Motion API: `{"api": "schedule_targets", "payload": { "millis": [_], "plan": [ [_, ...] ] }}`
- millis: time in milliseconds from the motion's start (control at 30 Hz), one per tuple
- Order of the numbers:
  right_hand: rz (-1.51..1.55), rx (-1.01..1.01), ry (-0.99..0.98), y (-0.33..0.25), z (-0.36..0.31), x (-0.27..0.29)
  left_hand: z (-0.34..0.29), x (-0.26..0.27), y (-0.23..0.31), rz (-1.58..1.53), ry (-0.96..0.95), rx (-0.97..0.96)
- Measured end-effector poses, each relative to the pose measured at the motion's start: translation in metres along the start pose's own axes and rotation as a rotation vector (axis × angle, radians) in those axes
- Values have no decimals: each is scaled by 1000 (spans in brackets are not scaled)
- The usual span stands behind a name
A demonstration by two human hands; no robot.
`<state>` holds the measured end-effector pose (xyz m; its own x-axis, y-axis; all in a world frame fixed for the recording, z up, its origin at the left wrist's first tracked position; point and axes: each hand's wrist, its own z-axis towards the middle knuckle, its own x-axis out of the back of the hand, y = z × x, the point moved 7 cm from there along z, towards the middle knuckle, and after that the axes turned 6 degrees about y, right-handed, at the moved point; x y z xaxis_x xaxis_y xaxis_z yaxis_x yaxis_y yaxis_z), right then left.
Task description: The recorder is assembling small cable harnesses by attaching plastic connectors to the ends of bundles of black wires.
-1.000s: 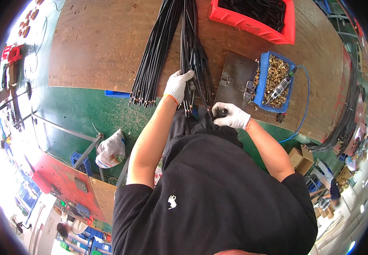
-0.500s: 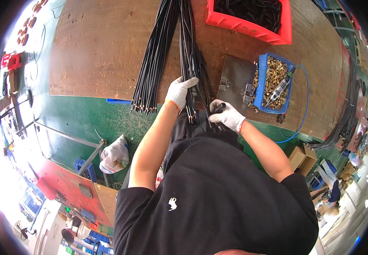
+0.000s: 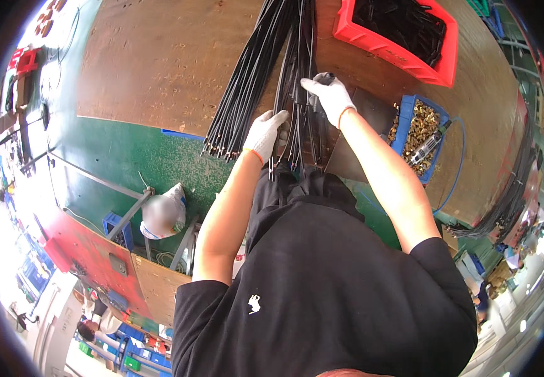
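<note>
My left hand, in a white glove, is closed round a few black cables near their lower ends, where bare coppery tips show. My gloved right hand is higher up, beside the right-hand bunch of black cables. Its fingers are closed on a short black sleeve, whose end sticks out above the glove; how many pieces the palm holds is hidden. To the left of both hands, a thicker bundle of black cables lies along the wooden table, its tips hanging past the near edge.
A red bin of black sleeves stands at the far right. Nearer, a blue bin holds brass fittings, with a tool and blue hose on top. A white bag hangs at left by a metal frame.
My right hand has risen away from the cable ends to farther up the bunch, still with a black sleeve. My left hand stays on the cables. The view has shifted slightly.
</note>
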<state>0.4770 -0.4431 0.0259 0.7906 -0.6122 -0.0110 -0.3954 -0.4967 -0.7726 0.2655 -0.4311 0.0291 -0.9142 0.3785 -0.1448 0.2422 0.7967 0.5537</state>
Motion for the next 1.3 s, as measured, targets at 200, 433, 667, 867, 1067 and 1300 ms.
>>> {"api": "schedule_targets", "payload": {
  "millis": [200,433,667,867,1067,1300],
  "plan": [
    [-39,60,193,19,-22,-6,-4,-26,-1,-262,-144,25],
    [-46,98,182,24,-47,4,-3,-22,-1,-223,-96,-6],
    [-53,-47,-117,24,-76,12,0,-13,0,-130,-97,-9],
    [-156,-187,-304,39,-114,-6,1,-16,0,-137,-10,-84],
    [-178,-219,-230,46,-123,3,10,-18,-3,-170,-171,105],
    [-167,-125,-397,63,-140,30,8,-5,9,65,-61,103]
  ]
}}
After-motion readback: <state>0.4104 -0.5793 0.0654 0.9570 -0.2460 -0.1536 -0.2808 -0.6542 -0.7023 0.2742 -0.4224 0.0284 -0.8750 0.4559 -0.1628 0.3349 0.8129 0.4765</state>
